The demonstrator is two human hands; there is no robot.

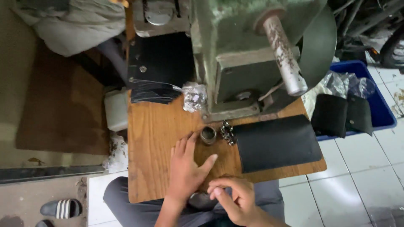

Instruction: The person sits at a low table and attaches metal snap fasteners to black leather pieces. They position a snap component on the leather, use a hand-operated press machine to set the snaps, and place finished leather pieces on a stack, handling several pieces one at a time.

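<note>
Metal cup (pixel 208 135) — one — beside left hand (pixel 185 170), two black pieces (pixel 275 143).

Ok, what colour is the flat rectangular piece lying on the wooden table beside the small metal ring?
Black, seen in the head view: flat rectangular piece.

We rest our left hand (pixel 185 172) flat, palm down, with the fingers spread and pointing away from us. The thumb sticks out to the side, toward our other hand. Our left wrist and forearm come up from the bottom edge. Our right hand (pixel 233 199) is just beside the left thumb, a bit closer to us. Its fingers curl in and the tips pinch together. We cannot tell if they hold anything.
</note>
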